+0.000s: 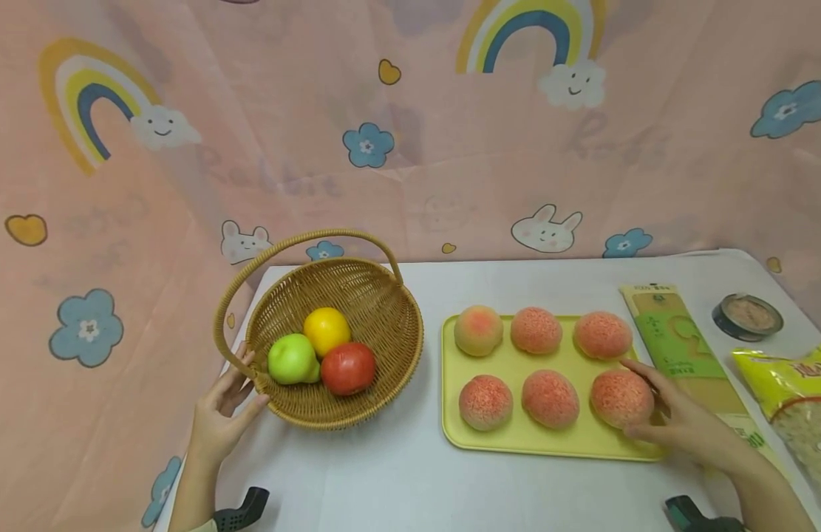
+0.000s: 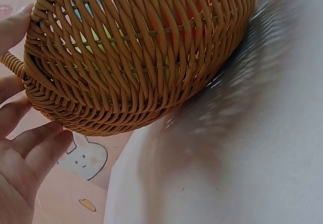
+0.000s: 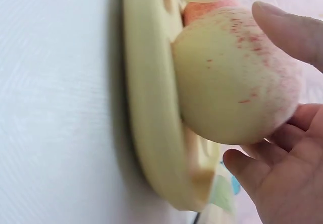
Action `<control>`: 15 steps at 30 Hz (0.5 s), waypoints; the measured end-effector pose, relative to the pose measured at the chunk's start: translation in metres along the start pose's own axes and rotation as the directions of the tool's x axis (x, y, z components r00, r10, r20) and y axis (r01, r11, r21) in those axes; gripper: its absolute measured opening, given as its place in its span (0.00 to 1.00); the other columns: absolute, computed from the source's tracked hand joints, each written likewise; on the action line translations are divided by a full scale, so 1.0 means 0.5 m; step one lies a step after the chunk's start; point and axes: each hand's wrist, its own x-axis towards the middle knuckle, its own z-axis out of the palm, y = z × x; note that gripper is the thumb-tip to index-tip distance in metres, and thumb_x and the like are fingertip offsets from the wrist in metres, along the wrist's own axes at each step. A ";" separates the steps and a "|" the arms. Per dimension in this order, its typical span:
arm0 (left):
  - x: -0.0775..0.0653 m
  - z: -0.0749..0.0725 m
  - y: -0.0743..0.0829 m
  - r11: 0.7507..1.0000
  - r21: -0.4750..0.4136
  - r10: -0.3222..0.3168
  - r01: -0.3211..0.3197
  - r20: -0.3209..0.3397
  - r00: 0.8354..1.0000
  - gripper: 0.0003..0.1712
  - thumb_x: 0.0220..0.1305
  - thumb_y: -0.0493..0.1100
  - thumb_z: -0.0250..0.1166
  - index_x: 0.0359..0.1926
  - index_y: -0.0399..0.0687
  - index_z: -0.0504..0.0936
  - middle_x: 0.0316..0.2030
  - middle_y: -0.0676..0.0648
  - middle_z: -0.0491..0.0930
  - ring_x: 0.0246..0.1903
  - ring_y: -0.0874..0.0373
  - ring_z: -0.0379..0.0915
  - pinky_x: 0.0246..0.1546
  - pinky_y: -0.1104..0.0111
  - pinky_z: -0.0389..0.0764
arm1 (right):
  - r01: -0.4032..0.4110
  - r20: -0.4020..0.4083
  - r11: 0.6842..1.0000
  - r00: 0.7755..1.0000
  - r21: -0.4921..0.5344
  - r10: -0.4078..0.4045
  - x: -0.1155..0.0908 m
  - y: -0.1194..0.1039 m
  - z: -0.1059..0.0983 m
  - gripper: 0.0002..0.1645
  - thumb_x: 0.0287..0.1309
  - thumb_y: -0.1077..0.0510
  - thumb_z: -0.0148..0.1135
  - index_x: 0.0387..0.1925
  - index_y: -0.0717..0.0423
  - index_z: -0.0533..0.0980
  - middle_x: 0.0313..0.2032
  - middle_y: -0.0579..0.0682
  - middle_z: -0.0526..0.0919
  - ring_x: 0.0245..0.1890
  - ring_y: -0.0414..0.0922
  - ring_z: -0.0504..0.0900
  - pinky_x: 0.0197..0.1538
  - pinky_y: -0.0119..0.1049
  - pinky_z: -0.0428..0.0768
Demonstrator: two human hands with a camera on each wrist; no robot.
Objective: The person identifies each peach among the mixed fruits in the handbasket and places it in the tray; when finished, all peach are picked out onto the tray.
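Note:
At the left, my left hand [image 1: 222, 414] holds the rim of a wicker basket [image 1: 397, 355] beside the base of its handle. Its thumb and fingers lie on either side of the rim in the left wrist view. Inside the basket are a green apple [image 1: 290, 360], a yellow round fruit [image 1: 326, 331] and a red apple [image 1: 349, 369]. On the right, my right hand [image 1: 692, 425] grips the front right peach [image 1: 621, 399] with thumb and fingers around it. That peach sits on a yellow tray [image 1: 543, 442] with several other peaches [image 1: 550, 399].
Right of the tray lies a flat green-and-tan package [image 1: 679, 336]. Beyond it are a round tin [image 1: 747, 318] and a yellow-and-clear bag [image 1: 799, 406]. A white cloth covers the table [image 1: 357, 480], and a pink patterned curtain [image 1: 443, 155] hangs behind.

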 end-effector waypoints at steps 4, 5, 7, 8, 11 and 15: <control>0.001 0.004 -0.002 0.998 0.026 0.061 -0.060 -0.020 0.998 0.38 0.45 0.15 0.62 0.61 0.20 0.64 0.69 0.34 0.56 0.65 0.64 0.64 0.56 0.78 0.72 | 0.005 -0.022 1.000 1.000 -0.018 -0.005 -0.009 0.000 -0.011 0.58 0.54 0.57 0.67 0.74 0.54 0.39 0.71 0.71 0.41 0.65 0.77 0.44 0.73 0.52 0.46; 0.001 0.005 -0.001 0.996 0.033 0.082 -0.081 -0.029 0.996 0.38 0.45 0.15 0.62 0.61 0.20 0.64 0.70 0.36 0.57 0.65 0.63 0.63 0.57 0.78 0.72 | 0.006 -0.027 1.000 1.000 -0.019 -0.007 -0.012 -0.001 -0.016 0.57 0.55 0.58 0.67 0.74 0.55 0.39 0.71 0.72 0.41 0.64 0.78 0.44 0.68 0.63 0.46; -0.001 0.006 0.004 0.993 0.075 0.096 -0.091 -0.066 0.993 0.39 0.44 0.15 0.63 0.62 0.21 0.64 0.70 0.43 0.60 0.66 0.63 0.62 0.58 0.79 0.71 | -0.010 -0.037 0.999 0.999 -0.034 0.008 -0.019 -0.004 -0.024 0.56 0.56 0.58 0.65 0.74 0.57 0.40 0.70 0.73 0.42 0.63 0.79 0.45 0.67 0.65 0.47; -0.003 0.006 0.006 0.990 0.104 0.103 -0.094 -0.087 0.991 0.39 0.44 0.16 0.63 0.62 0.22 0.64 0.69 0.45 0.61 0.66 0.63 0.62 0.58 0.79 0.70 | -0.020 -0.044 0.999 0.999 -0.041 0.018 -0.022 -0.006 -0.028 0.55 0.56 0.57 0.65 0.74 0.58 0.40 0.70 0.74 0.42 0.63 0.79 0.45 0.66 0.66 0.47; -0.011 0.002 0.025 0.963 0.262 0.105 -0.061 -0.159 0.982 0.40 0.46 0.21 0.65 0.64 0.30 0.66 0.69 0.46 0.62 0.68 0.64 0.58 0.62 0.80 0.66 | -0.033 -0.086 0.998 0.996 -0.056 0.029 -0.034 -0.008 -0.034 0.54 0.58 0.57 0.63 0.74 0.59 0.39 0.70 0.75 0.41 0.64 0.79 0.42 0.58 0.76 0.46; -0.015 0.004 0.068 0.848 0.524 0.233 -0.076 -0.241 0.942 0.34 0.57 0.43 0.67 0.64 0.36 0.69 0.67 0.38 0.64 0.67 0.60 0.59 0.64 0.82 0.60 | -0.031 -0.166 0.993 0.986 -0.113 0.012 -0.049 -0.005 -0.043 0.53 0.60 0.57 0.62 0.74 0.57 0.38 0.70 0.75 0.37 0.63 0.81 0.41 0.55 0.79 0.46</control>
